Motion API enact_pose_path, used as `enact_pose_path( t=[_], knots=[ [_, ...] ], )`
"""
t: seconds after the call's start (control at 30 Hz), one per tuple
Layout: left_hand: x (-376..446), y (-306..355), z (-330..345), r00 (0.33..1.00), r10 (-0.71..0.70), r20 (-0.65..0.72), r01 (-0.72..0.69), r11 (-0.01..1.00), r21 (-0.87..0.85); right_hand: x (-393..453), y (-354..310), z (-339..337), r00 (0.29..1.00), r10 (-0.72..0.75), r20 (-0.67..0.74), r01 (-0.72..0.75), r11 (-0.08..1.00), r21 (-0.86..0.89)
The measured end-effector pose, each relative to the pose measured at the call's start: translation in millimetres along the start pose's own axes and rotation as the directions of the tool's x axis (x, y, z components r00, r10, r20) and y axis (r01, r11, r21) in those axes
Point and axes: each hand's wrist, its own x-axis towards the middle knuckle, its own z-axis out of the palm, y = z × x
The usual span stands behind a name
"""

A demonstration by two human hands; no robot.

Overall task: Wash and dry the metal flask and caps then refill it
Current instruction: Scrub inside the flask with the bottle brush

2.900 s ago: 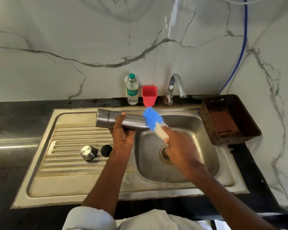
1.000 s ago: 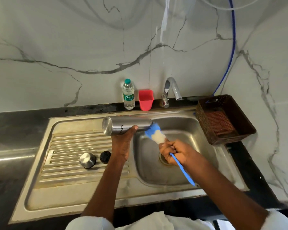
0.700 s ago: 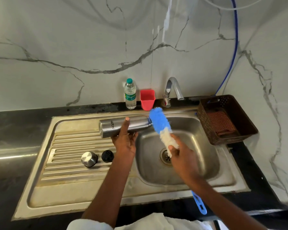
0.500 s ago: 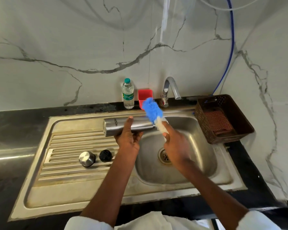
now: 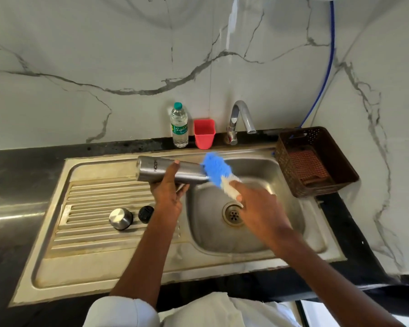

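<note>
Lying on its side above the sink's left rim, the metal flask (image 5: 168, 171) has its long axis running left to right, base toward the draining board and mouth toward the basin. The left hand (image 5: 169, 193) grips it from underneath, fingers curled round the body. Just off the mouth end sits the blue-and-white bottle brush (image 5: 219, 173), its head touching the flask's neck; the right hand (image 5: 257, 208) is clamped on the brush's shank and is the hand nearer the opening. To go in, I judge, the brush must line up with that axis and push leftward.

Counted: one flask, one brush, two caps on the draining board, a steel cap (image 5: 121, 218) and a black inner cap (image 5: 146, 213) just beside it. Behind the sink (image 5: 92, 256) stand one water bottle (image 5: 179, 126), one red cup (image 5: 204, 134), one tap (image 5: 240, 121); one brown basket (image 5: 316, 161) sits on the surface to the right.
</note>
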Motion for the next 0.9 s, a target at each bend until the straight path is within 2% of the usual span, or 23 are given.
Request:
enact_pose_path(
  t=[0.1, 0.27, 0.37, 0.5, 0.67, 0.73, 0.8, 0.9],
  knots=[
    [13.5, 7.4, -14.8, 0.987, 0.098, 0.124, -0.112, 0.988, 0.109, -15.6, 8.1, -16.8, 0.998, -0.040, 0.042, 0.041, 0.999, -0.034],
    [18.5, 17.1, -11.8, 0.950, 0.187, 0.248, -0.235, 0.956, 0.178, 7.9, 15.1, -44.6, 0.993, 0.068, 0.100, -0.055, 0.990, -0.129],
    [20.6, 15.5, -12.8, 0.947, 0.191, 0.260, -0.240, 0.955, 0.174, 4.8, 22.5, -56.0, 0.997, 0.074, -0.007, -0.074, 0.991, -0.108],
    [20.9, 7.5, -18.6, 0.933, 0.150, 0.328, -0.224, 0.954, 0.201, 4.9, 19.3, -57.9, 0.989, 0.002, -0.150, -0.017, 0.996, -0.093],
    [13.4, 2.4, -12.9, 0.876, 0.088, 0.474, -0.201, 0.960, 0.194, 38.9, 8.6, -58.5, 0.999, -0.026, -0.041, 0.020, 0.991, -0.132],
    [14.8, 2.7, -14.9, 0.867, 0.085, 0.492, -0.218, 0.951, 0.220, 52.9, 11.4, -72.6, 0.998, 0.022, 0.061, -0.016, 0.996, -0.091],
    [19.2, 3.9, -22.9, 0.867, 0.074, 0.493, -0.200, 0.958, 0.207, 49.5, 16.6, -96.9, 0.992, 0.024, 0.124, -0.008, 0.992, -0.128],
    [21.4, 2.3, -30.8, 0.852, 0.058, 0.520, -0.184, 0.964, 0.195, 42.2, 19.4, -123.2, 0.994, -0.013, 0.108, 0.035, 0.978, -0.205]
  ],
)
